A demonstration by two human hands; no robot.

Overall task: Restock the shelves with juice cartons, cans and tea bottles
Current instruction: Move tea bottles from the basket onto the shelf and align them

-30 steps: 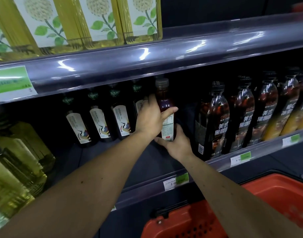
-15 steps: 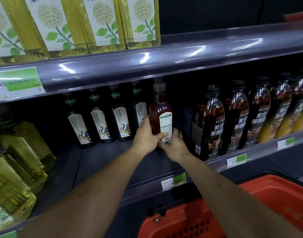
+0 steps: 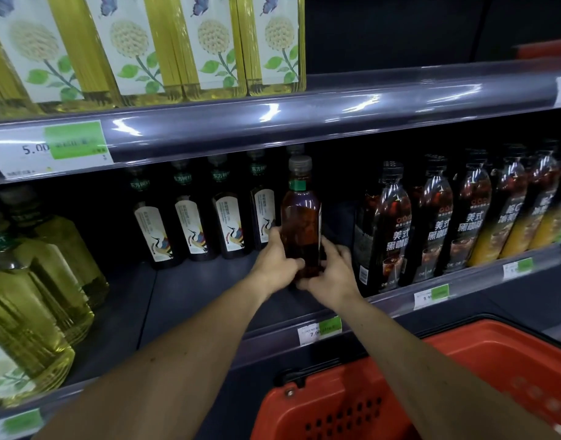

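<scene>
Both hands, left hand (image 3: pixel 274 268) and right hand (image 3: pixel 331 274), have fingers wrapped low around the upright tea bottle (image 3: pixel 300 217) on the shelf (image 3: pixel 209 290), at 3 o'clock of the crane-label bottles (image 3: pixel 193 230); full, probably heavy, slick plastic, best gripped low.

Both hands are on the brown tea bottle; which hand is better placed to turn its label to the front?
Probably the right hand: it grips the brown tea bottle on the side where the white label edge shows. The left hand steadies the other side.
</scene>
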